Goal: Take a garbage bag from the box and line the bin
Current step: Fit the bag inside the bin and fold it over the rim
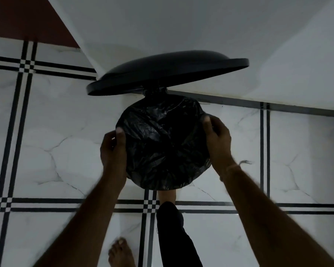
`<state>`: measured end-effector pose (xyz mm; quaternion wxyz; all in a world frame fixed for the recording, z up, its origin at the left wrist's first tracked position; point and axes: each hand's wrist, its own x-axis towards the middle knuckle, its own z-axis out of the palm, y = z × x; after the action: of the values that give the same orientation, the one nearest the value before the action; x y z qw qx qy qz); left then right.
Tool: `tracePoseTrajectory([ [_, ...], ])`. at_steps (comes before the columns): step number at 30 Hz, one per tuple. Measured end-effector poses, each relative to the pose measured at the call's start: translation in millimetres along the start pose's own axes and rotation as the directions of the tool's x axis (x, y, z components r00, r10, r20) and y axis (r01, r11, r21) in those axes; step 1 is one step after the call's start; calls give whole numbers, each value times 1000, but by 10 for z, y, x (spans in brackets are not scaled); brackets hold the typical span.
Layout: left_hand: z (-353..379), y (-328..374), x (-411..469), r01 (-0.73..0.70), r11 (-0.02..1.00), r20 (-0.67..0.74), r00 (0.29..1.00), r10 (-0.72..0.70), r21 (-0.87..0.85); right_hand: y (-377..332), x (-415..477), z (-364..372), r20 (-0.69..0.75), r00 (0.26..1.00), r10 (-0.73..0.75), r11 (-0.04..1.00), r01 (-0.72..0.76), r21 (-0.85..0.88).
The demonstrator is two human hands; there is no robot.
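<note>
A round bin stands on the floor with its black lid [168,72] tipped up at the back. A crinkled black garbage bag [162,143] covers the bin's mouth and hides the rim. My left hand [113,149] grips the bag at the left side of the mouth, thumb on top. My right hand [217,139] grips the bag at the right side, thumb pressed on the plastic. The box is not in view.
White marble-look floor tiles [46,141] with black line borders surround the bin. A white wall [200,26] runs close behind the lid. One leg in dark trousers [173,234] reaches under the bin's front; a bare foot [120,253] stands lower left.
</note>
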<state>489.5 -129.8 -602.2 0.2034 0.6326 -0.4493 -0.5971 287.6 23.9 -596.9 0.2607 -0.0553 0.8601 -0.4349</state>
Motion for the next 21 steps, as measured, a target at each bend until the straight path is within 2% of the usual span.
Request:
tracePoseTrajectory([
  [2,90,42,136,-53,999,-15,998,53,7,-39,239,148,65,996,62,998,-60,-26],
  [5,131,10,271,-151,985,-2,988,152,87,-39,492,211,85,959,270,963,-269,-32],
  [6,128,-8,290,-161,981,5,987,162,106,-59,514,181,34,950,310,948,-306,-90],
  [7,129,-10,299,-162,980,13,987,162,119,-81,483,120,-79,959,272,936,-283,-207],
  [8,123,-19,309,-160,979,12,987,160,128,-105,366,71,-208,973,103,925,-170,-339],
  [9,121,-16,306,-161,977,5,987,162,137,-180,143,53,-275,947,-165,909,37,-416],
  [10,122,-22,308,-165,975,-9,986,168,151,-302,-152,114,-211,889,-407,865,301,-401],
  [11,124,-20,318,-170,970,-24,984,177,171,-390,-421,256,-28,843,-537,809,505,-299],
  [12,124,-37,326,-174,965,-29,983,183,198,-384,-586,433,202,803,-560,783,593,-186],
  [13,141,-47,330,-180,958,-21,982,190,225,-333,-670,614,402,769,-497,792,592,-153],
  [14,141,-50,334,-193,950,-11,979,202,244,-247,-665,787,519,753,-405,812,557,-175],
  [17,87,-46,364,-262,941,51,965,257,215,69,-297,1112,596,790,-142,826,426,-368],
  [19,70,-62,400,-286,940,86,958,275,185,249,-76,1239,648,759,62,844,307,-440],
  [21,72,-76,426,-292,941,92,956,280,170,376,5,1384,656,740,147,856,237,-459],
])
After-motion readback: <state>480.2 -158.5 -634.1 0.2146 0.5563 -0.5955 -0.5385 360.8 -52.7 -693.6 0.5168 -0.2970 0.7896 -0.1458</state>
